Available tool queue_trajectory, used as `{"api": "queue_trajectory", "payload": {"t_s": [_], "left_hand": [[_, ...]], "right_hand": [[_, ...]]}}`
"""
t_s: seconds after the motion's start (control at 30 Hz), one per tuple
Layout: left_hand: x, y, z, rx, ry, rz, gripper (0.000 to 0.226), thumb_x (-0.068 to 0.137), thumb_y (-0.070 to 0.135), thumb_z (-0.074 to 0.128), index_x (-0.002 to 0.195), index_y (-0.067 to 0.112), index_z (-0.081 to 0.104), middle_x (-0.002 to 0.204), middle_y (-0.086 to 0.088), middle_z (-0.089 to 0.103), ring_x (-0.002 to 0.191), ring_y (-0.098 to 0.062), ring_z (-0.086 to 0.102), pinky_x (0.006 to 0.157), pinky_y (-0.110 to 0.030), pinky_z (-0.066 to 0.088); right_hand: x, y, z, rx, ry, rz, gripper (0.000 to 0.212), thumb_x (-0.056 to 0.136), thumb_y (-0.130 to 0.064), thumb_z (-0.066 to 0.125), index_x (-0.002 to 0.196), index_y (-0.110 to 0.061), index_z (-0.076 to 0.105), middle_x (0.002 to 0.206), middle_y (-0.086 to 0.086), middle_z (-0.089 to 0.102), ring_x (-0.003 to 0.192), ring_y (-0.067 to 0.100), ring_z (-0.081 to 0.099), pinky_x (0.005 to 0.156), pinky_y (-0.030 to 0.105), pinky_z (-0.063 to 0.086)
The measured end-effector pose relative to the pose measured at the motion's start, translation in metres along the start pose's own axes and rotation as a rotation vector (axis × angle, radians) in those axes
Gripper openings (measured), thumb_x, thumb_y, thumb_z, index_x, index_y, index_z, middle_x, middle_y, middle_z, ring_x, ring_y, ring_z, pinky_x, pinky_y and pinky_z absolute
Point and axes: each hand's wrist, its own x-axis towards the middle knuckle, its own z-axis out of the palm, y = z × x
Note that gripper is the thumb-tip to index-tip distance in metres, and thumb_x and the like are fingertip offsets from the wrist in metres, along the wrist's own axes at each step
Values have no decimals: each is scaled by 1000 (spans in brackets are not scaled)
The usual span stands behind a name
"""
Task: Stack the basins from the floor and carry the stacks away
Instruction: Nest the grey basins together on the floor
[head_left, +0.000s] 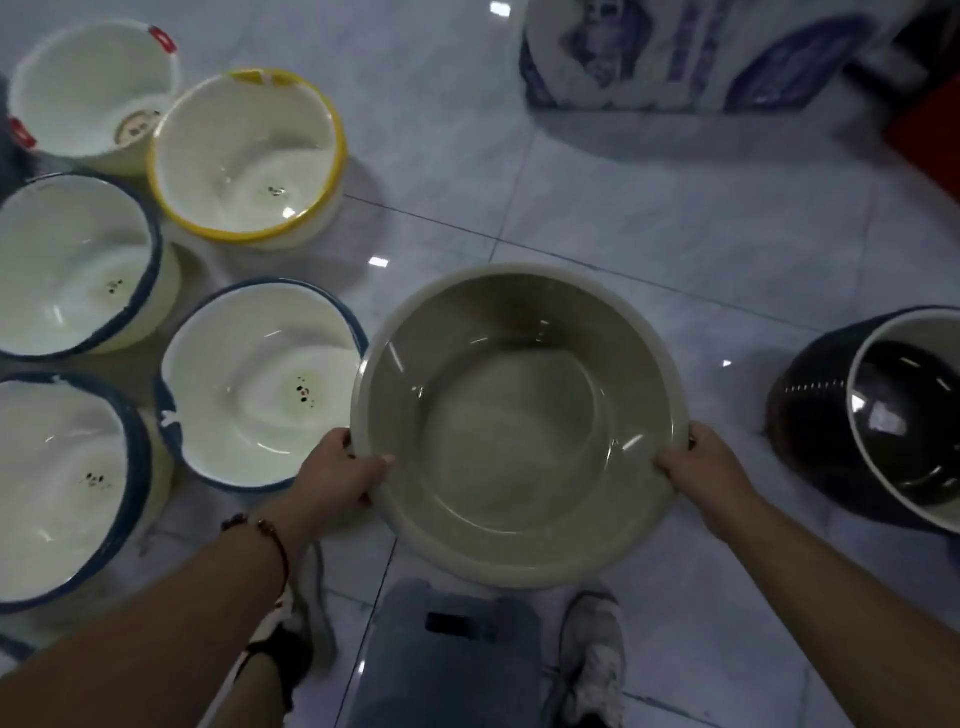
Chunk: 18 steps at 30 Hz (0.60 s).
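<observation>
I hold a grey-beige basin (519, 415) above the floor in front of my knees. My left hand (340, 478) grips its left rim and my right hand (698, 470) grips its right rim. On the floor to the left stand several white basins: one with a yellow rim (249, 156), one with red rim marks (93, 88), and three with blue rims (260, 384) (72, 265) (57, 483). The nearest blue-rimmed one sits right beside the held basin. A dark basin (904, 421) sits at the right edge.
The floor is glossy pale tile (623, 218). A white and blue printed package (675, 52) stands at the back right, with something red (930, 124) beside it. My knee in jeans (447, 654) and my shoes (592, 660) are at the bottom.
</observation>
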Motion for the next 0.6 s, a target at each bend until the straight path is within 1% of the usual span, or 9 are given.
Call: {"api": "queue_trajectory", "payload": {"t_s": [0.07, 0.1, 0.2, 0.3, 0.37, 0.43, 0.47, 0.53, 0.6], "left_hand": [[30, 0, 10, 93, -17, 38, 24, 84, 17, 76, 97, 17, 56, 97, -10, 67, 81, -27, 66, 60, -38, 57], [44, -2, 13, 140, -25, 50, 23, 84, 16, 76, 96, 17, 56, 96, -10, 67, 81, -28, 66, 61, -40, 58], [79, -9, 17, 286, -43, 68, 33, 83, 22, 77, 106, 11, 56, 93, -8, 65, 80, -28, 65, 67, -41, 59], [110, -22, 22, 408, -69, 75, 45, 80, 29, 78, 115, 12, 55, 104, -7, 65, 88, -28, 63, 75, -41, 58], [125, -32, 27, 453, -72, 72, 51, 81, 29, 77, 120, 13, 50, 111, -7, 62, 94, -28, 61, 79, -40, 55], [135, -41, 36, 489, -75, 60, 54, 84, 24, 74, 128, 10, 46, 119, -9, 60, 98, -27, 57, 77, -35, 47], [139, -44, 41, 496, -73, 53, 55, 86, 21, 72, 131, 7, 44, 121, -10, 58, 98, -25, 53, 76, -33, 42], [144, -49, 48, 513, -63, 53, 50, 89, 18, 68, 131, 5, 45, 115, -8, 55, 93, -21, 47, 74, -30, 38], [149, -56, 52, 535, -47, 63, 41, 90, 17, 65, 125, 5, 47, 103, -2, 48, 84, -15, 45, 65, -26, 36]], "right_hand": [[15, 13, 10, -41, 3, 11, 23, 73, 1, 63, 88, -17, 66, 88, 6, 72, 85, 26, 68, 84, 45, 56], [24, 21, 18, -49, 8, 21, 23, 73, 0, 64, 89, -16, 66, 89, 7, 72, 86, 27, 68, 85, 47, 56], [44, 42, 43, -91, 26, 59, 26, 72, -11, 67, 97, -16, 67, 92, 6, 71, 85, 26, 67, 84, 49, 56], [59, 61, 66, -197, 22, 82, 48, 62, -30, 64, 106, -12, 65, 97, 8, 70, 86, 27, 65, 81, 43, 55], [63, 70, 81, -239, 35, 117, 46, 72, -23, 69, 115, -7, 60, 105, 10, 66, 90, 29, 61, 77, 37, 49], [68, 81, 94, -265, 72, 163, 43, 81, -14, 68, 121, -4, 55, 109, 12, 60, 99, 32, 59, 77, 33, 42], [71, 87, 99, -286, 90, 184, 43, 83, -14, 67, 122, -3, 53, 113, 15, 60, 104, 34, 58, 79, 33, 43], [75, 97, 109, -312, 108, 215, 44, 84, -15, 65, 124, -3, 50, 119, 19, 60, 108, 37, 58, 84, 36, 45], [77, 101, 115, -320, 104, 242, 46, 86, -15, 64, 127, -2, 47, 121, 20, 58, 109, 37, 58, 85, 35, 44]]}}
